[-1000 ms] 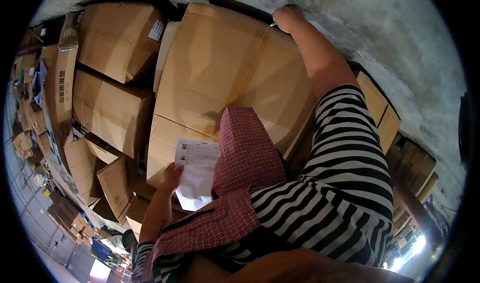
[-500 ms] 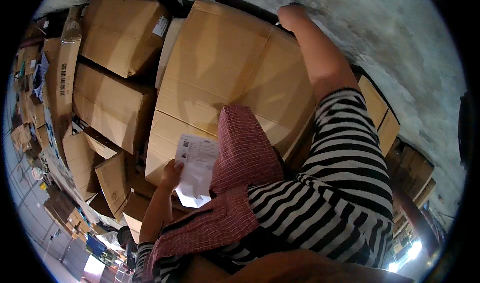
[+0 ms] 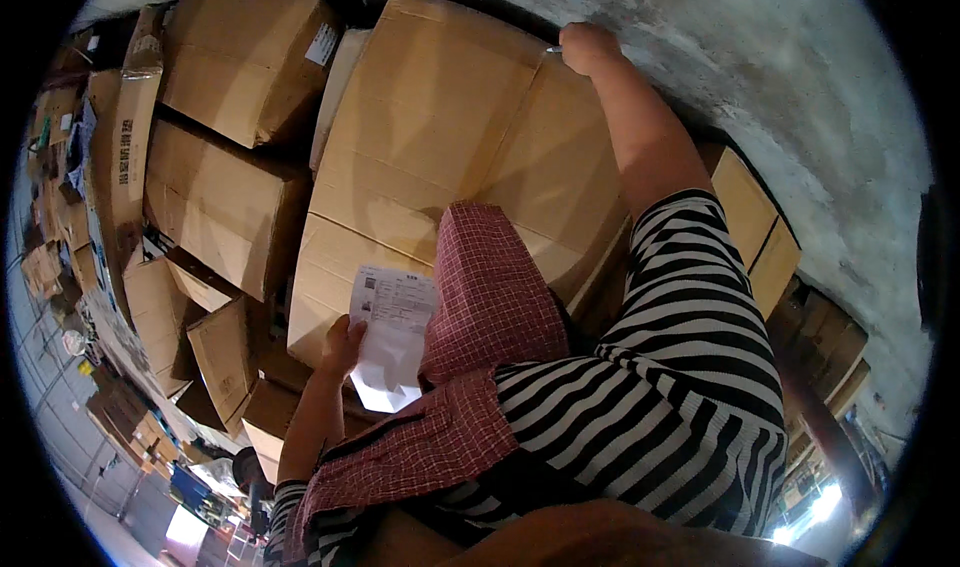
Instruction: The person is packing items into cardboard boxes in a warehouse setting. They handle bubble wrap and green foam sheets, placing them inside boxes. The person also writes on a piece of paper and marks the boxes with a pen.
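My left hand (image 3: 343, 345) pinches the left edge of a white printed sheet of paper (image 3: 392, 325), which hangs in front of a large cardboard box (image 3: 470, 117). At the box's far right edge, close to where its taped seam (image 3: 508, 132) ends, my right hand (image 3: 590, 47) is closed around a thin tool. Only a short pale tip (image 3: 554, 50) of that tool shows, pointing left over the edge; its kind cannot be made out. A red checked cloth (image 3: 495, 287) covers my raised leg, which is against the box.
More cardboard boxes (image 3: 250, 57) are stacked on the left, with opened ones (image 3: 220, 352) lower down. A rough grey surface (image 3: 780, 87) runs along the right, behind the large box. Further cartons (image 3: 755, 217) stand beside my right arm.
My right hand has come down a little toward the box's edge, and the tool's tip now shows more clearly. The left hand still holds the paper in nearly the same place.
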{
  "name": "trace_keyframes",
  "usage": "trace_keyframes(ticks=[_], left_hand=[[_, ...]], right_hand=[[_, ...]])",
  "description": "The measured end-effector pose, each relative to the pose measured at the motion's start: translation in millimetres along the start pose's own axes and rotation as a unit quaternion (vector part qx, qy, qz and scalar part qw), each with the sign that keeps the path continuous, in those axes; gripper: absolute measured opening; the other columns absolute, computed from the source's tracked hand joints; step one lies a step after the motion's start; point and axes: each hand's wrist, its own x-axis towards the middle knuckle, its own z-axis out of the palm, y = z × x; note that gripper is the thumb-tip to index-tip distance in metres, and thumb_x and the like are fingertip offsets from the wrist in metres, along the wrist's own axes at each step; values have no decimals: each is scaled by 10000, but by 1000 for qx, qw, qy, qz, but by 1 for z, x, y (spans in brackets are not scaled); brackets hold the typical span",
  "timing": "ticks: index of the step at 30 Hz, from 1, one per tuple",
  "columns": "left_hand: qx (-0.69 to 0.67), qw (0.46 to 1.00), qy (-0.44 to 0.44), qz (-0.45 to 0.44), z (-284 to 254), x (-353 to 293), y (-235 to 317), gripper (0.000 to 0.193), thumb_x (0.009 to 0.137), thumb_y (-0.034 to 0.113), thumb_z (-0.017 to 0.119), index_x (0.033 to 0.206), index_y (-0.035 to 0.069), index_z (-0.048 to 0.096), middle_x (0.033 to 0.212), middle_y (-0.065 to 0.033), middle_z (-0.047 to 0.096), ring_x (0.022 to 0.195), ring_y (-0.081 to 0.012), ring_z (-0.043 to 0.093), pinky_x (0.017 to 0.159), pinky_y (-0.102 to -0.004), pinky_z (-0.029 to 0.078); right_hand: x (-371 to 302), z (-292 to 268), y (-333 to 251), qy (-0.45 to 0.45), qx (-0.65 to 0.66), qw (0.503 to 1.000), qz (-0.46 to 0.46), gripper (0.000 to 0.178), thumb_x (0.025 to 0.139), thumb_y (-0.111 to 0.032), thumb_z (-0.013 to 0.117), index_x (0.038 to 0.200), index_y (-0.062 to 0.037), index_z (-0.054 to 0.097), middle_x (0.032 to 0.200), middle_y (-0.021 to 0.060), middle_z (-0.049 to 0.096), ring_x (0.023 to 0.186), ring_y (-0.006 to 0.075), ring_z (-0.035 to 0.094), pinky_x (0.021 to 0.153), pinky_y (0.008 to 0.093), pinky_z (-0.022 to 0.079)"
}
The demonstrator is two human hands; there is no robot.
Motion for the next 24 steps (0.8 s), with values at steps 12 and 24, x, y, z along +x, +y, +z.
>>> trace_keyframes(ticks=[12,24], left_hand=[[17,1000,19,-6,5,-3,-8,312,871,269,519,992,-13,574,879,-181,634,810,-290,615,722,-380,470],[-471,871,27,-139,47,-38,-107,359,930,285,451,1168,23,513,1095,-109,578,994,-250,556,821,-390,461]], right_hand=[[-30,-26,-60,-3,-64,994,-92,203,788,-88,491,848,-26,675,938,136,650,853,324,628,710,407,516],[-102,-2,-19,128,158,974,103,318,847,-244,500,1141,-155,581,1101,113,604,1001,315,572,805,396,466]])
